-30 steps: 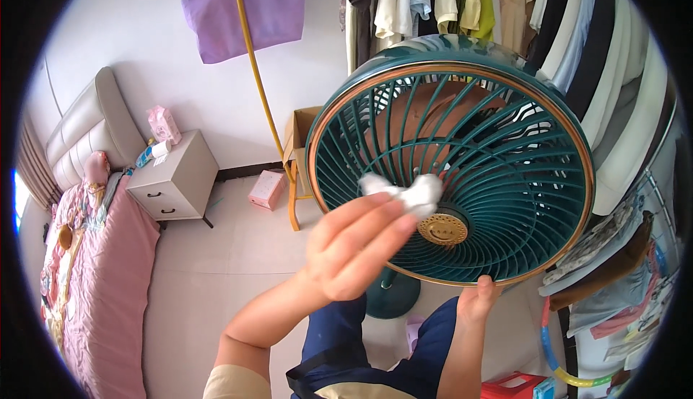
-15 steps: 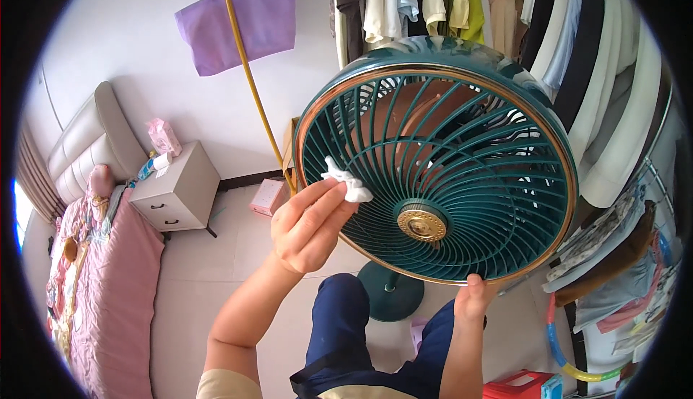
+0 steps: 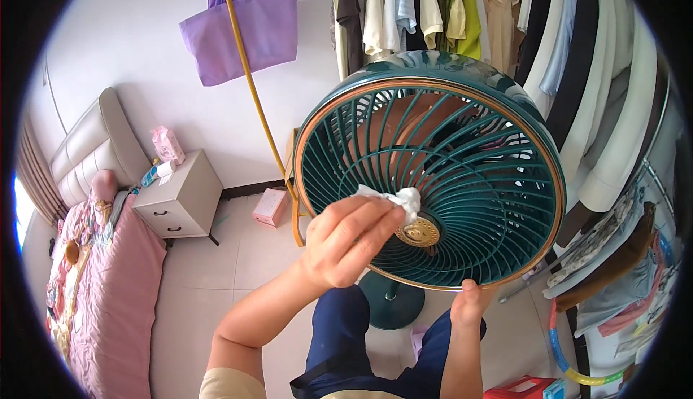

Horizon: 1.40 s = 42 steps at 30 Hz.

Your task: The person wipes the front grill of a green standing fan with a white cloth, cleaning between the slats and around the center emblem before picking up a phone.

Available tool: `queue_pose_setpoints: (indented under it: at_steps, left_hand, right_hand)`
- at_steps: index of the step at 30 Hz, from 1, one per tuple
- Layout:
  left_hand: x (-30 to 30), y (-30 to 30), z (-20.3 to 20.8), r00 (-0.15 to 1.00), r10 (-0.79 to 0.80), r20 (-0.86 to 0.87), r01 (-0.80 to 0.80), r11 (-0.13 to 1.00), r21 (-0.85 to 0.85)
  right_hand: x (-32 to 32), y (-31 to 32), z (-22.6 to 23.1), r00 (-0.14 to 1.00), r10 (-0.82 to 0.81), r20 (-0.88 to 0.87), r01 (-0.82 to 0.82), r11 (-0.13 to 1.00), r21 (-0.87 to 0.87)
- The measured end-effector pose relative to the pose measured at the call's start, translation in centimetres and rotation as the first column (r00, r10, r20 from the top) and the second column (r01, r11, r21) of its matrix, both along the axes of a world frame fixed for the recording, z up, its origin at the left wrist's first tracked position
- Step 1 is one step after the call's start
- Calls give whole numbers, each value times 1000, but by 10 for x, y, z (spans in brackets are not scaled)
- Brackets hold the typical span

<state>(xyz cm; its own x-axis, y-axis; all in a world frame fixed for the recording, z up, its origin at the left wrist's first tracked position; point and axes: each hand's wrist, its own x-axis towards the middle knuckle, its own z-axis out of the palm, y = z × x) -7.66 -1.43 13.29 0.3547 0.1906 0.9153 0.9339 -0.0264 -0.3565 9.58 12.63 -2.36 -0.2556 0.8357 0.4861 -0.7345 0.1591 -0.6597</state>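
A green standing fan point(image 3: 476, 204) with a copper-coloured rim fills the middle, its grille tilted up toward me. My left hand point(image 3: 346, 240) pinches a crumpled white tissue point(image 3: 406, 203) over the grille, just above the gold centre cap point(image 3: 419, 231). Whether the tissue touches the bars I cannot tell. At the lower rim, my right hand point(image 3: 471, 304) grips the fan's edge with the thumb on the front; its other fingers are hidden behind the rim. The round green base point(image 3: 393, 309) stands on the floor between my knees.
A bed with a pink cover point(image 3: 119, 291) and a grey nightstand point(image 3: 177, 197) stand at left. A yellow pole point(image 3: 253, 85) rises behind the fan by a purple bag point(image 3: 245, 34). Hanging clothes point(image 3: 390, 9) line the back and right. A pink box point(image 3: 271, 206) sits on the floor.
My left hand has carried the tissue right and slightly down, from the grille's left side to near the centre cap. The fan head appears slightly lower and further left; my right hand stays on the rim.
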Motion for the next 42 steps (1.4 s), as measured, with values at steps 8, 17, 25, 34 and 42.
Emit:
queue_pose_setpoints:
  at_steps: [8, 17, 25, 34, 42]
  left_hand:
    - [-17, 4, 42, 994, 96, 42, -102, 984, 147]
    - [-3, -1, 21, 996, 81, 24, -82, 994, 68]
    - [6, -15, -9, 998, 59, 22, -57, 994, -94]
    - [-7, -2, 32, 977, 63, 205, -84, 992, 94]
    - [16, -5, -12, 988, 46, 149, -39, 998, -48]
  right_hand:
    - [0, -3, 9, 1000, 6, -25, -6, 1000, -8]
    - [2, 5, 3, 999, -45, 28, 42, 995, 95]
    - [-3, 3, -1, 999, 33, 24, -35, 995, 91]
    - [1, 4, -1, 998, -21, 52, 16, 995, 100]
    - [-1, 6, 4, 1000, -14, 24, 12, 993, 115]
